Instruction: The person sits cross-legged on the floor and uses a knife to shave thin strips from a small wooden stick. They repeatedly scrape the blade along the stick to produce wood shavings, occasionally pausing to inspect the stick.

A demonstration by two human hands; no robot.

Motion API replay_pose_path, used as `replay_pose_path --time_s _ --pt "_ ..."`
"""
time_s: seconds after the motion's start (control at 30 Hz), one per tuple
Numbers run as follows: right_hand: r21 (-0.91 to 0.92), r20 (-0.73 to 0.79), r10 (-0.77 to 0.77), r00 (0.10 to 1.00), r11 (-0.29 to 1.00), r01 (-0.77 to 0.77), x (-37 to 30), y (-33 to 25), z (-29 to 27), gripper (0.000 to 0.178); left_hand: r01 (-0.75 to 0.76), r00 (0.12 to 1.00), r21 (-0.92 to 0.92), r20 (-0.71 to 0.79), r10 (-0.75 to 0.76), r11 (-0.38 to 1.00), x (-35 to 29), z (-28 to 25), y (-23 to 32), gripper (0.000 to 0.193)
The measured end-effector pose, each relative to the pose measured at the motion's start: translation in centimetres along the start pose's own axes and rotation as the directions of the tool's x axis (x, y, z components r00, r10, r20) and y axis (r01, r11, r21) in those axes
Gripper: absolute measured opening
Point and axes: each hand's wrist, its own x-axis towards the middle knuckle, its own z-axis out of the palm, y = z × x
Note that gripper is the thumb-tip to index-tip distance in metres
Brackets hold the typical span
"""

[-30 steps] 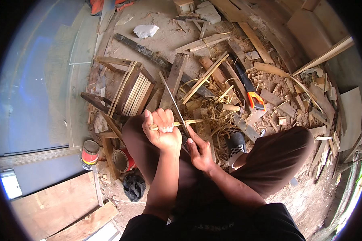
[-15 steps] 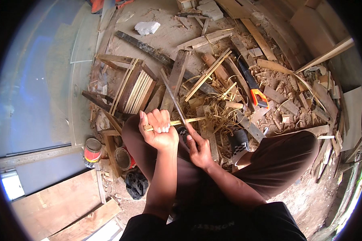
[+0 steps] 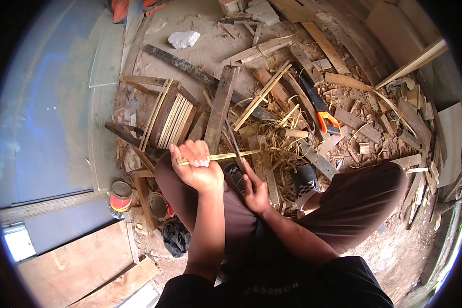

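My left hand (image 3: 197, 167) is closed in a fist around a thin pale bamboo strip (image 3: 226, 155), which sticks out to the right above my lap. In my right hand (image 3: 255, 191) is a long narrow knife (image 3: 234, 134), its blade pointing away from me and crossing the strip. My index finger lies along the blade, and the handle is hidden in the palm. Curly pale shavings (image 3: 287, 131) lie in a heap just beyond the strip's far end.
A handsaw with an orange handle (image 3: 329, 123) lies among wood scraps on the right. At the left stands a wooden frame holding pale strips (image 3: 175, 120), with paint cans (image 3: 120, 196) nearer me. A dark plank (image 3: 223, 102) lies ahead, and a white stone (image 3: 184, 39) farther off.
The knife blade has swung to a steeper angle and looks shorter, crossing the strip slightly farther right. My left hand has shifted slightly left with the strip still in it.
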Motion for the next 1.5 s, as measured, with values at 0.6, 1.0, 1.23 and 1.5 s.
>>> replay_pose_path --time_s 0.6,1.0,1.23,1.5 --pt "0.009 -0.06 0.058 0.997 0.998 -0.057 0.7 2.8 -1.5 0.047 -0.201 0.979 0.178 0.069 0.192 0.963 -0.7 0.4 -0.8 0.06" --pt "0.017 0.037 0.037 0.999 0.999 -0.038 0.0 -0.3 -3.0 0.046 -0.219 0.971 0.203 0.139 0.193 0.954 -1.6 1.2 -0.9 0.039" --pt "0.04 0.098 0.083 0.992 0.995 -0.087 0.7 -2.5 -2.6 0.048 -0.253 0.966 0.232 0.117 0.231 0.939 -2.2 1.9 -1.5 0.038" --pt "-0.059 0.065 -0.092 0.994 0.994 0.096 0.6 0.9 -2.3 0.044 -0.216 0.964 0.274 -0.093 0.25 0.937 -0.8 1.2 -1.1 0.041"
